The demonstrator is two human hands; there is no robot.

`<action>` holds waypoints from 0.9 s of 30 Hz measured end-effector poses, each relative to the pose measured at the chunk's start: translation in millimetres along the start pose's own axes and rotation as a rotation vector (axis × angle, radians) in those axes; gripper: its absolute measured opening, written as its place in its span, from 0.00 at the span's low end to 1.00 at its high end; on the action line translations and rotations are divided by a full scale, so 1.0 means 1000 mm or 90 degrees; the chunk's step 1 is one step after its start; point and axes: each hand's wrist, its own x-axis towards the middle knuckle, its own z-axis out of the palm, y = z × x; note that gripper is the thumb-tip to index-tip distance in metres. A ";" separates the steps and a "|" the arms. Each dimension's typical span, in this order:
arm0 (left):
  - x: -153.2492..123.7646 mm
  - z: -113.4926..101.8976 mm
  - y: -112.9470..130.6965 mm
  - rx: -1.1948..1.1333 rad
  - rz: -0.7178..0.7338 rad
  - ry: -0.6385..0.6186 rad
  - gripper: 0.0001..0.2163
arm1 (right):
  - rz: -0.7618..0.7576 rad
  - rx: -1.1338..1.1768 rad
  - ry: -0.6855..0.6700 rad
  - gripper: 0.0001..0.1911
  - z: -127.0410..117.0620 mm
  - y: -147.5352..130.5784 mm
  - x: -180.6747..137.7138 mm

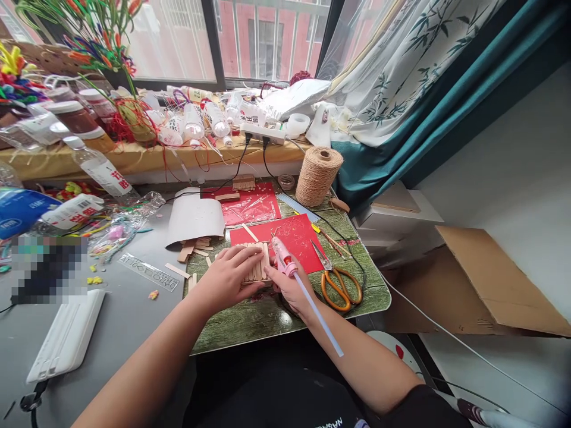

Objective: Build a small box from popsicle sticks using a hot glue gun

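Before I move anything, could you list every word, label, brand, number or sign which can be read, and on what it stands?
"NASA": on the black shirt; anything after it is unclear.
"开": apparently, among red characters on the slanted plastic bottle; the rest is blurred.
Too small or blurred: print on the other bottles, white mark on the blue packet, shapes on the clear stencil.
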 end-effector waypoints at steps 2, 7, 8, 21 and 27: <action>0.000 0.002 -0.001 0.016 0.008 0.000 0.29 | -0.005 0.003 0.002 0.22 -0.002 0.002 0.001; 0.002 0.004 0.002 0.012 0.007 -0.002 0.30 | 0.000 -0.004 0.001 0.22 -0.005 0.008 0.003; 0.001 0.003 0.002 -0.001 0.005 -0.005 0.30 | 0.004 -0.005 0.002 0.22 -0.006 0.008 0.003; -0.070 -0.025 -0.039 -0.115 -0.204 0.002 0.34 | 0.076 -0.082 -0.013 0.25 -0.048 -0.014 0.007; -0.044 0.013 -0.018 -0.241 -0.211 0.020 0.55 | 0.066 -0.270 -0.073 0.25 -0.065 -0.044 0.011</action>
